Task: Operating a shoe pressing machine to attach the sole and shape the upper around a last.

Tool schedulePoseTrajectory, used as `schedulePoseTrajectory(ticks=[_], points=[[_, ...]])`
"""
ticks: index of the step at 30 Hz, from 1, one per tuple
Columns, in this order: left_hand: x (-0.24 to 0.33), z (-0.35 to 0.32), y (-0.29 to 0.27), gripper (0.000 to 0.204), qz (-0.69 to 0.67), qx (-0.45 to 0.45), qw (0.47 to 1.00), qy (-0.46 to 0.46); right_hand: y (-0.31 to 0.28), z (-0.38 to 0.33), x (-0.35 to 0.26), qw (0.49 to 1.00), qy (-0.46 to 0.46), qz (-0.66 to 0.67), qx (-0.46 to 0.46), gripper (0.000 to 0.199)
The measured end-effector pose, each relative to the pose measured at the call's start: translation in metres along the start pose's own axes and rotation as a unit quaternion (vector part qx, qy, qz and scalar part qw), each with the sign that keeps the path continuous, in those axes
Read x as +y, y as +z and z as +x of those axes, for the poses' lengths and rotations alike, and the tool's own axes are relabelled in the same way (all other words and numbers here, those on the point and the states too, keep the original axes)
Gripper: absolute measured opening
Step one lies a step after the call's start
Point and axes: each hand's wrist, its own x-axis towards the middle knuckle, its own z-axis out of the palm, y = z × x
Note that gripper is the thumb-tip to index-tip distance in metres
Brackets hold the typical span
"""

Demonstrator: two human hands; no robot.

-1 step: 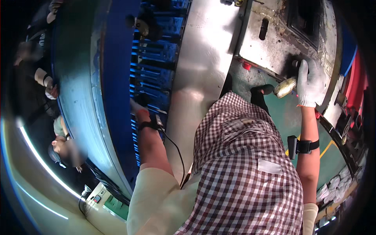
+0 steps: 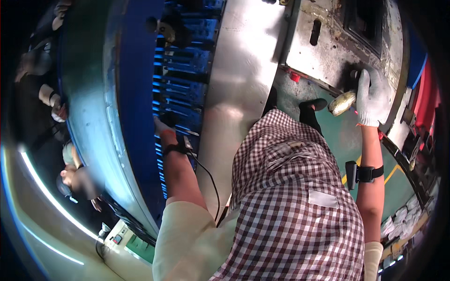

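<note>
Work's seemingly under way, remainder unclear: left hand by the slats left of the steel panel, right hand at the machine rightward, both finger grips unreadable.

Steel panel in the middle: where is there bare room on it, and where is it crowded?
The steel panel looks bare along its upper stretch, between the blue-lit slats and the worn metal plate; whether it is level, I can't tell. Lower down, the black cable, left forearm and checked apron crowd it.

A head-worn fisheye camera looks down on both hands.
</note>
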Motion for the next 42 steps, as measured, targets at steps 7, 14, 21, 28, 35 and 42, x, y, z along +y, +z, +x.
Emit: schedulePoseTrajectory(ticks=[7,14,21,28,35,42], points=[[-0.002,0.059,-0.083,0.033,-0.028,-0.352,0.935,-0.034,0.002,0.005,0.001,1.0,0.003,0.011,0.016,0.018],[-0.069,-0.131,-0.035,0.049,0.002,-0.197,0.963,0.184,-0.006,0.001,0.004,1.0,0.006,-0.016,0.01,0.018],[-0.052,-0.296,0.046,0.067,-0.123,-0.48,0.866,-0.074,-0.004,-0.002,-0.048,0.962,-0.05,0.269,-0.024,0.021],[-0.017,-0.483,0.192,0.069,0.159,-0.712,0.648,0.218,-0.037,0.019,-0.073,0.838,0.099,0.524,-0.114,0.081],[0.057,-0.588,0.229,0.08,0.018,-0.579,0.67,0.463,-0.025,0.135,0.024,0.955,0.15,0.223,0.125,0.066],[0.095,-0.634,0.225,0.07,-0.183,-0.525,0.581,0.594,0.021,0.162,0.025,0.986,0.158,-0.033,0.038,0.062]])
